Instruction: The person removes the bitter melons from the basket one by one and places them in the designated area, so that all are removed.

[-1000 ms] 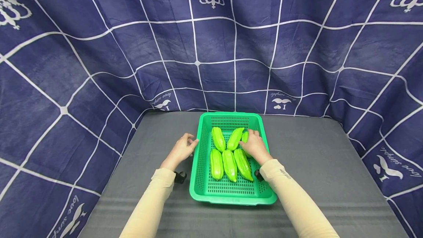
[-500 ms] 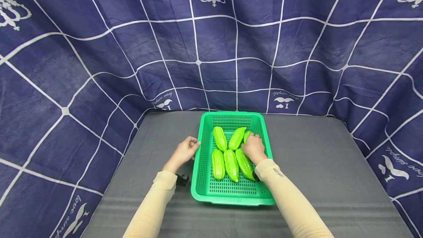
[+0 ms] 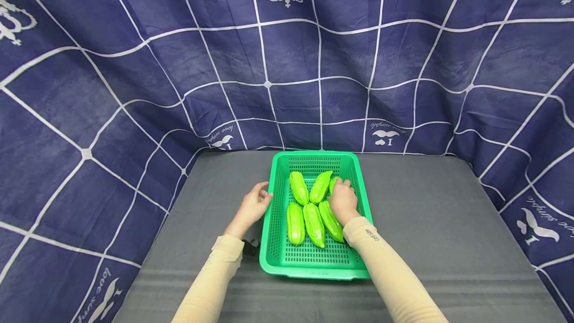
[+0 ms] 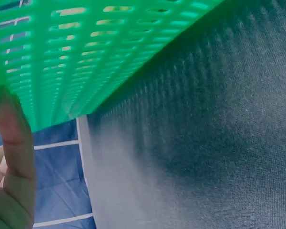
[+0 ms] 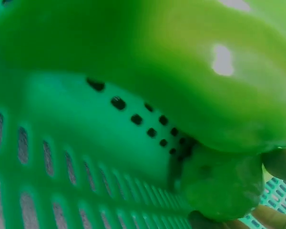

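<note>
A green plastic basket (image 3: 314, 273) with slotted sides holds several glossy green peppers (image 3: 313, 224) in two rough rows. My right hand (image 3: 344, 203) reaches in at the back right and grips a green pepper (image 3: 333, 185), mostly hidden under the hand. In the right wrist view, fingertips sit on both sides of that pepper (image 5: 221, 186), beyond a nearer pepper (image 5: 200, 81). My left hand (image 3: 253, 207) is at the outside of the basket's left rim, fingers loosely bent and holding nothing. One finger (image 4: 18, 152) shows beside the slotted wall in the left wrist view.
The basket stands on a grey cloth-covered table (image 3: 417, 213). A blue curtain (image 3: 287, 54) with white lines hangs behind and along both sides. A black wrist camera (image 3: 251, 247) sits by the left wrist, close to the basket wall.
My right hand has settled lower over the back-right pepper, its fingers drawing in round it. The left hand stays by the left rim with only a slight shift.
</note>
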Motion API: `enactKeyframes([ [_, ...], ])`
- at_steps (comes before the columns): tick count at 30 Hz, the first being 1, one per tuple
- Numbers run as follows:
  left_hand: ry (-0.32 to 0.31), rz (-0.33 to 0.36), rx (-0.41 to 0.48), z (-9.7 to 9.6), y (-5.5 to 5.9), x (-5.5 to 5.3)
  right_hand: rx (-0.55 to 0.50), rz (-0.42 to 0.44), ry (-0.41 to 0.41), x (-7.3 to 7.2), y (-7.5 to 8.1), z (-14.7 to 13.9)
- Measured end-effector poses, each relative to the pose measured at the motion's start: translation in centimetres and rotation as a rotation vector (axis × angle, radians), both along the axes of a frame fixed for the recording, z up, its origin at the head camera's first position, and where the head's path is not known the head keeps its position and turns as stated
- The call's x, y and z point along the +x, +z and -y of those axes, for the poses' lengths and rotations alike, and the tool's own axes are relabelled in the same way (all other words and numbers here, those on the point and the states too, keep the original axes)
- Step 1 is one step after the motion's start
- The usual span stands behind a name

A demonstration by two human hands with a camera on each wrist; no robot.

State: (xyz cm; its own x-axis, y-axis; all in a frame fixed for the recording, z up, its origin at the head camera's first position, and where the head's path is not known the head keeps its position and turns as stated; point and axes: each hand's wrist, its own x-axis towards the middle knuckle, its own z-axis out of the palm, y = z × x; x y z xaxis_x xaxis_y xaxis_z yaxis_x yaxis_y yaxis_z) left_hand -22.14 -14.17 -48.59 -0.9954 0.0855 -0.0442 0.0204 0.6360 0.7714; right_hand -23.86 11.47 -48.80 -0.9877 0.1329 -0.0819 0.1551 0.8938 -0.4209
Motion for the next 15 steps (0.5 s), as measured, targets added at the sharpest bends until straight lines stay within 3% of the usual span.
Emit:
enactKeyframes([
  [15, 0.0, -0.093, -0.031, -1.2, 0.3, 0.6, -0.01, -0.044, -0.012, 0.1, -0.5, -0.3],
])
